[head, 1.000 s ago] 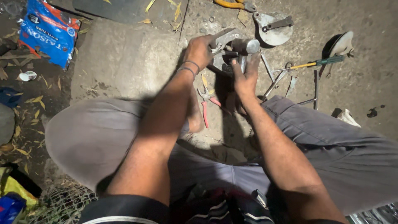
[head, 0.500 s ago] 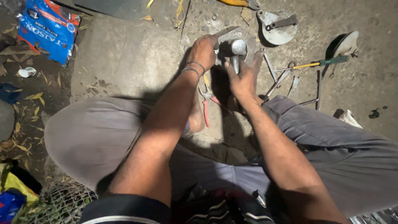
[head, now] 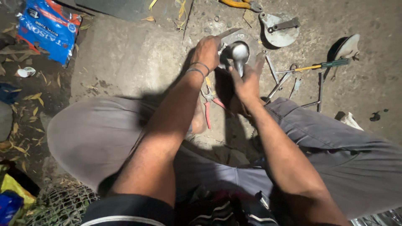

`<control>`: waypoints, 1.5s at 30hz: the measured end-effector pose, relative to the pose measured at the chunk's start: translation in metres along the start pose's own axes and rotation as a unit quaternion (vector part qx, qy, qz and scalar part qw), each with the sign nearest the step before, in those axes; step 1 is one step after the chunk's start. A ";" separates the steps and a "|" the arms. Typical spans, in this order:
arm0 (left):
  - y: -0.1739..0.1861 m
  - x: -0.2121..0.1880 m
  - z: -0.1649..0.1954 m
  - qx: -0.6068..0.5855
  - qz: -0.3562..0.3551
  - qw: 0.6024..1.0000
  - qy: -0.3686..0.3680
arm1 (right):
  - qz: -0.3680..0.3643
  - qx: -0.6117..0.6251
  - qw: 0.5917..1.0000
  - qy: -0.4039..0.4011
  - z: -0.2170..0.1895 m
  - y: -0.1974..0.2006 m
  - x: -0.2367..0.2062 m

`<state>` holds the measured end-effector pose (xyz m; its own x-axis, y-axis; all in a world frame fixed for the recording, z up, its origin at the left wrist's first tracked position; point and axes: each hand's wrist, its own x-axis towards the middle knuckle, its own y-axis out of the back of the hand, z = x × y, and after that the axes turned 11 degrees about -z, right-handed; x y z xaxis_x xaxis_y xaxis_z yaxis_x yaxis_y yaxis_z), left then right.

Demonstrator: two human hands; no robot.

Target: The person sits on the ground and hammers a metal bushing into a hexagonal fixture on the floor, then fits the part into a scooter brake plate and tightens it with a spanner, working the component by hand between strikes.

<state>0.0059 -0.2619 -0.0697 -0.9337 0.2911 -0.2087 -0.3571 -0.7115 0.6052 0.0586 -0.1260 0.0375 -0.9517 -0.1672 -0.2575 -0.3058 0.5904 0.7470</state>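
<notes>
I sit on a concrete floor with both arms stretched out in front of my knees. My left hand (head: 208, 51) is closed around a shiny rounded metal part (head: 239, 53) and a flat metal piece (head: 229, 33) beside it. My right hand (head: 248, 81) grips the same metal part from below, fingers wrapped around its narrow lower end. Thin bangles circle my left wrist. Red-handled pliers (head: 209, 104) lie on the floor just under my forearms.
A round metal plate (head: 277, 31) lies beyond my hands. To the right are a screwdriver with a yellow and green handle (head: 320, 66), thin metal rods (head: 320, 90) and a curved metal piece (head: 348, 45). Yellow-handled pliers (head: 238, 4) lie at the top. A blue plastic packet (head: 48, 27) sits far left.
Both hands have turned the metal part, so its shiny rounded end now faces up. My hands stay in about the same spot on the floor.
</notes>
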 end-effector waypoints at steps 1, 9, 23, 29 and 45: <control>-0.001 0.001 0.000 0.005 -0.019 1.000 0.020 | 0.016 0.019 1.000 -0.001 -0.001 0.003 0.003; -0.011 0.001 -0.007 -0.004 0.047 0.998 -0.030 | 0.091 0.143 0.984 0.053 -0.013 0.040 0.003; -0.005 0.004 -0.004 0.028 -0.030 0.999 0.036 | 0.078 0.275 0.958 -0.036 -0.018 0.057 0.005; -0.011 0.005 -0.010 0.066 -0.009 0.998 0.005 | 0.148 -0.056 0.977 0.145 -0.010 0.014 -0.002; 0.005 0.005 0.003 0.021 -0.031 0.996 0.084 | 0.107 0.412 0.902 0.075 -0.012 0.032 0.000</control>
<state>-0.0007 -0.2619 -0.0657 -0.9024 0.2204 -0.3703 -0.4164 -0.6671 0.6177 0.0481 -0.1161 0.0686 -0.9984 -0.0478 -0.0293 -0.0491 0.9978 0.0450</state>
